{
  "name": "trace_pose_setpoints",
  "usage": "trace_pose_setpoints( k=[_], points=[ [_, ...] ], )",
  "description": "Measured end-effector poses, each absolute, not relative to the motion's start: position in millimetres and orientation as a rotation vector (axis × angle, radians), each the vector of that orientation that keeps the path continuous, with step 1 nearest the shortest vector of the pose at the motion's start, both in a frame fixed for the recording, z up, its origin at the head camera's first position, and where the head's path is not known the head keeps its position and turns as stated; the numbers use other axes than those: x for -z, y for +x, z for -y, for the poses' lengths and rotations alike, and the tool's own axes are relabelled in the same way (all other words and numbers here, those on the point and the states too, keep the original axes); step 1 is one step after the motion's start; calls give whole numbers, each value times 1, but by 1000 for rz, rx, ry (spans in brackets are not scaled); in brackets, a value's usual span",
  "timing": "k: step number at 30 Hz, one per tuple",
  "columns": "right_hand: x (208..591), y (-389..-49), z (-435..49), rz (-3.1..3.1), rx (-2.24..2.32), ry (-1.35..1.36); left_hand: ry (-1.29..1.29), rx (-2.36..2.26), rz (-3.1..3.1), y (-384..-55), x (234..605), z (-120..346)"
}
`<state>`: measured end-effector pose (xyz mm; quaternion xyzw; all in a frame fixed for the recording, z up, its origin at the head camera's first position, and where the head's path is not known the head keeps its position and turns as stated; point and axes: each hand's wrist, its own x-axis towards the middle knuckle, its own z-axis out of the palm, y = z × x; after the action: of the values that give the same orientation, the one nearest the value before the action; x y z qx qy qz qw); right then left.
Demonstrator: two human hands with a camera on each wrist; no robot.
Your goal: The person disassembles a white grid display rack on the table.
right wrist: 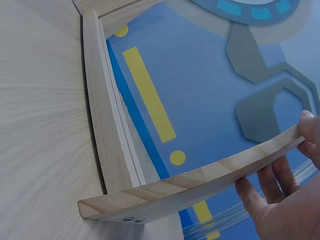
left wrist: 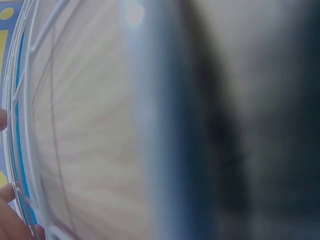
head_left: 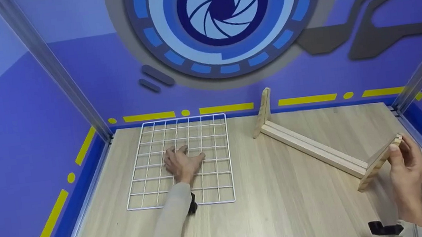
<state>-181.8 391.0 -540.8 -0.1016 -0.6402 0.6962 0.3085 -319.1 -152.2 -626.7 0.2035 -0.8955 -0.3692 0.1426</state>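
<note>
A white wire grid panel (head_left: 217, 171) is at the left of the table, its far edge near the back wall. My left hand (head_left: 183, 165) is over its middle, fingers spread and bent at the wires. In the left wrist view, fingertips (left wrist: 7, 192) show at the edge beside the wires; most of that hand is out of sight. At the right, a pale wooden stand (head_left: 315, 148) has a long grooved bar joining two end boards. My right hand (head_left: 408, 168) pinches the raised tip of the near end board (right wrist: 200, 177) between thumb and fingers.
The wood-grain table (head_left: 271, 215) is bounded by a blue printed back wall (head_left: 224, 96) and side walls. Metal corner posts (head_left: 65, 80) rise at both back corners. Two screw heads (right wrist: 134, 219) show on the near end board.
</note>
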Motion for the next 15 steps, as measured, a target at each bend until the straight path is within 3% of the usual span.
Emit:
trace_pose_setpoints(
  k=[15],
  points=[
    [540,-182,-393,1750,-1818,-343,589,1086,2622,-316,625,153]
  ],
)
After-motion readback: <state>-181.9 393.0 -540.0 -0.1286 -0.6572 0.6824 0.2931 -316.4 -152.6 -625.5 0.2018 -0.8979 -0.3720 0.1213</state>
